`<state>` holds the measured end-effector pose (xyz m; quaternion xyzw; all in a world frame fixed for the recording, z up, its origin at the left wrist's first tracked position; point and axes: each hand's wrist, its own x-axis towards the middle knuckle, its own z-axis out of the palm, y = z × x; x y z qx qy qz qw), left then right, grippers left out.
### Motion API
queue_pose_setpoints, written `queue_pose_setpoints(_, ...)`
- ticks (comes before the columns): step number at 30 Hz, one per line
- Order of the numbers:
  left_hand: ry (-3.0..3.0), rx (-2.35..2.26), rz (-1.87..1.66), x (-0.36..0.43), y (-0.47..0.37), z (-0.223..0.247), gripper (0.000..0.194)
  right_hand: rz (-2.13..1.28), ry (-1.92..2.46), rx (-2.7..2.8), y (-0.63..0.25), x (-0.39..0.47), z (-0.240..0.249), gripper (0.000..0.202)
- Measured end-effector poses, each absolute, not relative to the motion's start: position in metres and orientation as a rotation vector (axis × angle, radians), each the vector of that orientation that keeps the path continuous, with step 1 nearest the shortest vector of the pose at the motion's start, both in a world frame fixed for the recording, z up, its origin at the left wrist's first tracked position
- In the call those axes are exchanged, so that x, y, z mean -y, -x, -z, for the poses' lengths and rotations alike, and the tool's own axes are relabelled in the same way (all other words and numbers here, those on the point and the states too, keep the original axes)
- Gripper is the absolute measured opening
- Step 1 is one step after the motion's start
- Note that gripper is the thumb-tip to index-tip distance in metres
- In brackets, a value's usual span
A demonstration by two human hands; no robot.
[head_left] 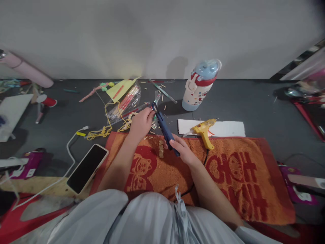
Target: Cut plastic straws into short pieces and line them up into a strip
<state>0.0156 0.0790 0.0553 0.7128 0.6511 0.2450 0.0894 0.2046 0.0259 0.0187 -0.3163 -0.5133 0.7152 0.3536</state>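
Observation:
My right hand (183, 149) is wrapped round the handles of dark blue pliers (165, 128), which slant up and to the left over the edge of an orange towel. At their jaws, my left hand (141, 122) is closed in a pinch. Whatever its fingertips hold is too small and covered to make out. Just left of my right hand, a neat row of short wooden pieces (161, 149) lies on the orange towel (182, 176). More short stick bits are scattered on the dark table beyond the jaws. A plastic bag of red-and-wood sticks (127, 101) lies past my left hand.
A yellow glue gun (204, 130) rests on a white strip (231, 128) at right. Behind it stands a white-and-blue bottle (200, 88). Yellow cord (101, 133), a phone (87, 168) and a white cable (69, 149) lie left. A pale wall (127, 40) rises behind.

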Motion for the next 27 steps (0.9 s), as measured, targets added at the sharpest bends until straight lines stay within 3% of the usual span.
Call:
queue_pose_setpoints(12,-2.374,-1.944,-0.486,-0.071,-0.009,-0.076,0.028,-1.870,0.810,1.338,-0.209,-0.026,-0.018,0.039)
queue_pose_setpoints(27,-2.429,-1.858,-0.480,-0.071,0.000,-0.076,0.027,-1.895,0.799,1.360,-0.208,-0.027,-0.022,0.036)
